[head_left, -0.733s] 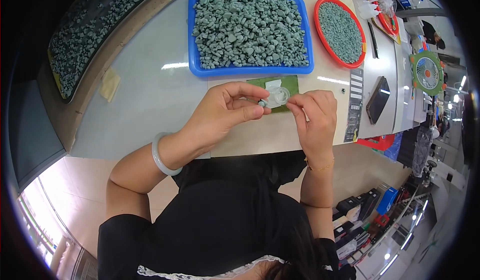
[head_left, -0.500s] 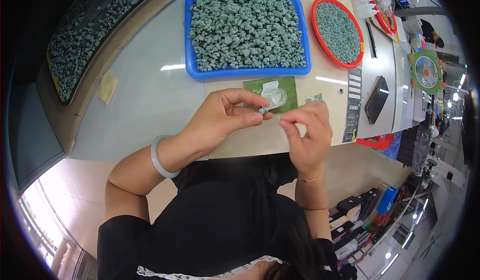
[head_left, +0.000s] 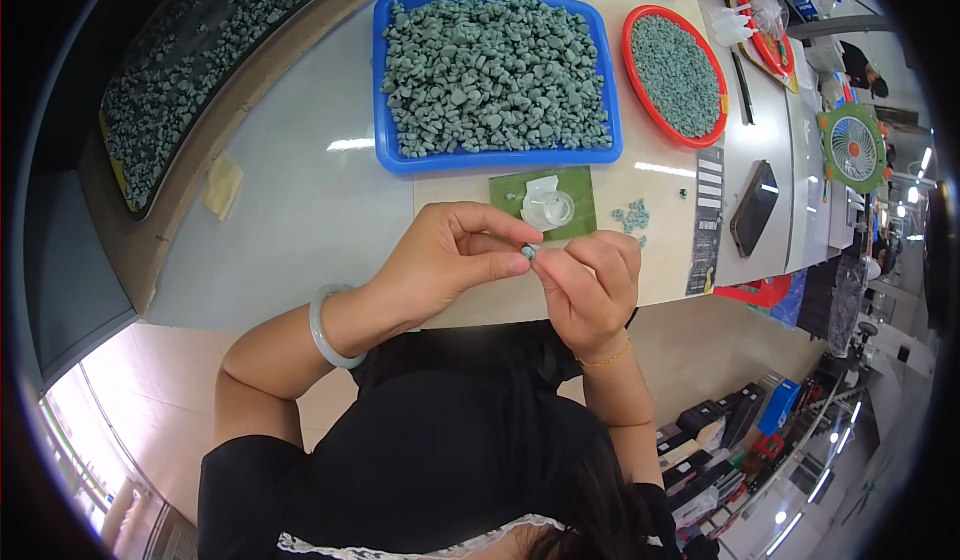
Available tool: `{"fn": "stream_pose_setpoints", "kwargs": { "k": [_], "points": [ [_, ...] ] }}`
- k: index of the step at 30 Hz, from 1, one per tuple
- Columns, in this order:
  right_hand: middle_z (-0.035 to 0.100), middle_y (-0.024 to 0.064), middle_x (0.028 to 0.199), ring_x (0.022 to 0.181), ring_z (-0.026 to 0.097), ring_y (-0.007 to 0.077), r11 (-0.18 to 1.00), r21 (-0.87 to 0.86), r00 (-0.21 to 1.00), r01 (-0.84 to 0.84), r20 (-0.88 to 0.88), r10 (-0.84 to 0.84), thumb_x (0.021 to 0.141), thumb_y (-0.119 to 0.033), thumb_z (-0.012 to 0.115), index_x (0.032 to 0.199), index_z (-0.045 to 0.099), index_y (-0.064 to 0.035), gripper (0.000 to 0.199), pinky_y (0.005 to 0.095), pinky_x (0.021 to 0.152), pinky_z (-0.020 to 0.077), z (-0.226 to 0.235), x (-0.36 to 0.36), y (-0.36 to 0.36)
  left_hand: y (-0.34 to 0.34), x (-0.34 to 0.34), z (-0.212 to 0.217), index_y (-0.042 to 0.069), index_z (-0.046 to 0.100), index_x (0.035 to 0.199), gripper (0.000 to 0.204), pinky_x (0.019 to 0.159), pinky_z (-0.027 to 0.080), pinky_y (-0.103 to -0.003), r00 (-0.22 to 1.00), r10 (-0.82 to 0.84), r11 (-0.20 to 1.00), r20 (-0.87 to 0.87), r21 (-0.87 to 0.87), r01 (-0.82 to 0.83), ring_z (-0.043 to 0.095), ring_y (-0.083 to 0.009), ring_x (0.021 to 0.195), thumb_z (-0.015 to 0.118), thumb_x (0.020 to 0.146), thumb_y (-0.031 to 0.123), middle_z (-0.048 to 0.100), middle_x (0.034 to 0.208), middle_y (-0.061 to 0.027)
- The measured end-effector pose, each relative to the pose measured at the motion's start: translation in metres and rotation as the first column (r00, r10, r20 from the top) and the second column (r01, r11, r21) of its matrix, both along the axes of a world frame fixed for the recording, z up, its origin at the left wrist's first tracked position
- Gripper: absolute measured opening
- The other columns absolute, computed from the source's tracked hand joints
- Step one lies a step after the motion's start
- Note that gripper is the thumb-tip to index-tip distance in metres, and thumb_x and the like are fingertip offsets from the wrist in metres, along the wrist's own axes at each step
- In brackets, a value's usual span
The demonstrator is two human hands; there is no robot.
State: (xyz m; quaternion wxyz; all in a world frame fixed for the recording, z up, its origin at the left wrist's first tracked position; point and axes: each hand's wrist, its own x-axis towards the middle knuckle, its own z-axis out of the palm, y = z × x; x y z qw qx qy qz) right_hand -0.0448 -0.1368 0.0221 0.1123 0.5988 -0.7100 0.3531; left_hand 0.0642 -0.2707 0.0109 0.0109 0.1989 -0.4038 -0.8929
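Between the thumb and forefinger of my left hand (head_left: 425,255) sits a small grey-green stone piece (head_left: 529,251). My right hand (head_left: 595,285) is closed in a pinch, its fingertips meeting that piece; whatever they grip is hidden. Just beyond the hands lies a green mat (head_left: 576,182), bearing a small clear round dish (head_left: 558,209) and a scrap of white paper (head_left: 540,187). To the right of the mat, a few loose green stone bits (head_left: 632,216) are scattered on the table.
A blue tray (head_left: 384,135) heaped with grey-green stones stands beyond the mat. Right of it is a red round tray (head_left: 632,78) of smaller stones. A phone (head_left: 754,208) and a black pen (head_left: 744,87) lie rightward. A dark tray (head_left: 150,195) of stones is far left.
My right hand has moved left and slightly nearer, bringing its pinched fingertips to the stone piece. My left hand has shifted a little toward me, still holding the piece.
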Motion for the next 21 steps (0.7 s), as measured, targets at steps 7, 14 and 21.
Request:
{"fn": "stream_pose_setpoints", "kwargs": {
  "k": [7, 14, 21],
  "points": [
    [0.051, 0.0014, 0.080, 0.073, 0.047, 0.0196, 0.974, 0.054, 0.974, -0.220, -0.039, 0.223, 0.058, -0.008, 0.059, 0.077, 0.059, -0.0112, 0.019, 0.0304, 0.063, 0.0386, 0.000, -0.016, 0.002, -0.001, 0.000, 0.004, -0.004, 0.060, 0.093, 0.018, 0.076, 0.047, -0.023, 0.998, -0.067, 0.994, -0.022, -0.084, 0.065, 0.059, -0.0122, 0.082, 0.061, 0.075, -0.003, 0.060, 0.088, -0.0066],
    [0.050, 0.0102, 0.082, 0.073, 0.047, 0.0205, 0.974, -0.224, 0.977, -0.016, 0.203, 0.063, 0.081, -0.011, 0.054, 0.097, 0.046, -0.0030, 0.020, 0.0318, 0.067, 0.0390, 0.019, -0.017, 0.032, 0.014, -0.007, 0.051, -0.003, 0.058, 0.095, 0.018, 0.077, 0.048, -0.025, 0.997, -0.017, 0.990, -0.076, -0.142, 0.006, 0.059, -0.0154, 0.084, 0.058, 0.077, -0.005, 0.055, 0.095, -0.0072],
    [0.047, 0.0049, 0.087, 0.076, 0.044, 0.0093, 0.861, -0.114, 0.750, 0.496, 0.556, -0.358, 0.086, -0.004, 0.047, 0.099, 0.046, 0.0010, 0.014, 0.0209, 0.070, 0.0376, 0.139, -0.037, 0.127, 0.006, -0.008, 0.204, 0.001, 0.059, 0.094, 0.022, 0.075, 0.046, -0.030, 0.971, 0.062, 0.339, -0.232, -0.910, -0.239, 0.057, -0.0218, 0.085, 0.055, 0.074, -0.006, 0.052, 0.094, -0.0087]
  ]
}}
